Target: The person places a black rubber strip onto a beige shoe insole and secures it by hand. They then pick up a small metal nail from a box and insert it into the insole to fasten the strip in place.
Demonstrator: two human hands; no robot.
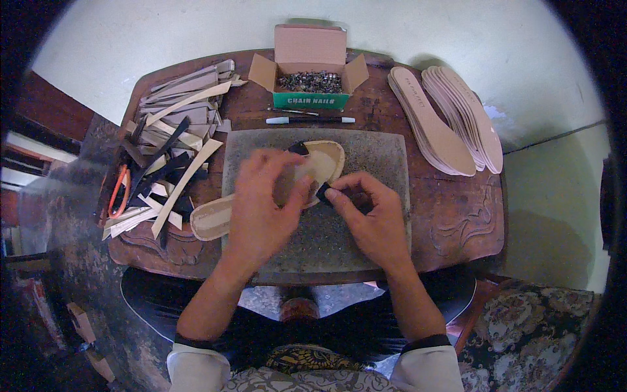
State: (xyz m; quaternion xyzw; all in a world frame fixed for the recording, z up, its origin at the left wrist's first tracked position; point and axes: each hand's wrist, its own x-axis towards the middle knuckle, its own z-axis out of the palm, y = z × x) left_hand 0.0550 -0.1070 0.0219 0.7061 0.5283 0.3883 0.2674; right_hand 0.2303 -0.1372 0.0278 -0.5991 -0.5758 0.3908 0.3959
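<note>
A tan sandal sole (212, 219) lies slanted across the grey mat, its wider end at the upper right. Black strap material (298, 148) shows at the upper edge of that wider end. My left hand (264, 196), smeared by motion, is over the sole's middle and hides it; its thumb and forefinger are apart, with nothing visible between them. At the lower right edge of the sole, my right hand (371, 215) pinches the end of a black strap (322, 191) between thumb and forefinger. The rest of that strap cannot be made out.
Beneath the sole is a worn grey mat (385, 157) on a carved wooden table (457, 225). An open box of nails (309, 100) stands at the back, behind a pen (310, 120). Stacked insoles (424, 121) lie right; cut strips (186, 179) and orange-handled scissors (119, 193) lie left.
</note>
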